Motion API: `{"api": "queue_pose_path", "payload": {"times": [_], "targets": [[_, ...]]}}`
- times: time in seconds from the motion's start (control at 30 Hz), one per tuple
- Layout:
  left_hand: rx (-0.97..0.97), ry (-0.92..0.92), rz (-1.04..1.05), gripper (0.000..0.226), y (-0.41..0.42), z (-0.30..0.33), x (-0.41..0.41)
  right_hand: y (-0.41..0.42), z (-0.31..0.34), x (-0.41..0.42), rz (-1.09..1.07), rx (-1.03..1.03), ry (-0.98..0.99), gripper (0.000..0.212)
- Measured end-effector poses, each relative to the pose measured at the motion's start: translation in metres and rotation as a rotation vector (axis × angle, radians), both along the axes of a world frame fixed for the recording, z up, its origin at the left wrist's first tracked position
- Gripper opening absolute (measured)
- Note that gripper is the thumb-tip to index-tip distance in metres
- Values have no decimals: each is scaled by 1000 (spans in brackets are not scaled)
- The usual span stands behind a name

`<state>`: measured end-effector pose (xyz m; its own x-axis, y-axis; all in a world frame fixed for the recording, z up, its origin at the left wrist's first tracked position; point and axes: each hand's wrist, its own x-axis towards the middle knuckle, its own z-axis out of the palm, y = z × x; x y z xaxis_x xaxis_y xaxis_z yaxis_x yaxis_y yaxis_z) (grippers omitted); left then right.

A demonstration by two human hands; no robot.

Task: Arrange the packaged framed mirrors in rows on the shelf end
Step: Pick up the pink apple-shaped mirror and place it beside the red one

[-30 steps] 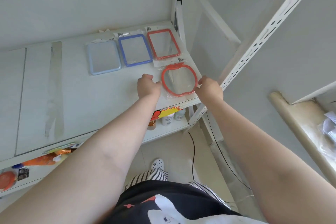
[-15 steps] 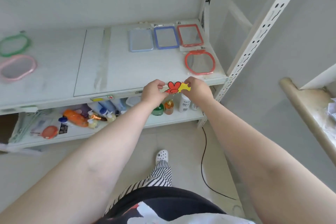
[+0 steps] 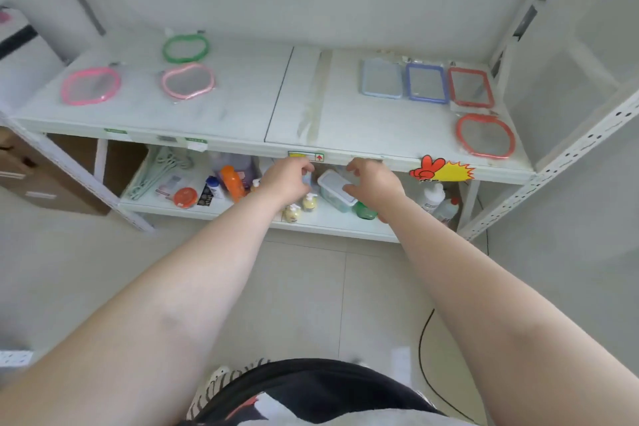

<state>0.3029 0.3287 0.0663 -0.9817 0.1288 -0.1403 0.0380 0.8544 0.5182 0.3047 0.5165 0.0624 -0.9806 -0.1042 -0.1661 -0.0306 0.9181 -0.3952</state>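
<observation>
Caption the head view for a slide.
Both hands empty below the shelf; four mirrors arranged at its right end.

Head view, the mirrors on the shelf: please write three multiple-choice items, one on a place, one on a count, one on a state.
1. Where does the round red mirror lie? A) in front of the red rectangular mirror B) beside the green mirror C) on the lower shelf
2. How many rectangular mirrors form the right-end row? A) two B) three C) five
3. How does the round red mirror rest? A) upright against the wall B) hanging from the post C) flat on the shelf

1 A: it sits nearer the front edge.
2 B: pale blue mirror, blue mirror and the red one lie side by side.
3 C: its face points up.
</observation>
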Motion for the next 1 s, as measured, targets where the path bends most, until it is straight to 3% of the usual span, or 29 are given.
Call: {"api": "queue_pose_path", "payload": {"times": [0.4,0.73,1.0], "targets": [[-148,-3,68,32,-269,-1,10,-264,-4,2,65,-24,-56,33],[-98,-10,103,42,-360,-5,-27,-357,1,-41,114,65,-64,34],[-124,-53,149,44,-428,-13,-91,-436,-13,-136,216,25,-67,41]]}}
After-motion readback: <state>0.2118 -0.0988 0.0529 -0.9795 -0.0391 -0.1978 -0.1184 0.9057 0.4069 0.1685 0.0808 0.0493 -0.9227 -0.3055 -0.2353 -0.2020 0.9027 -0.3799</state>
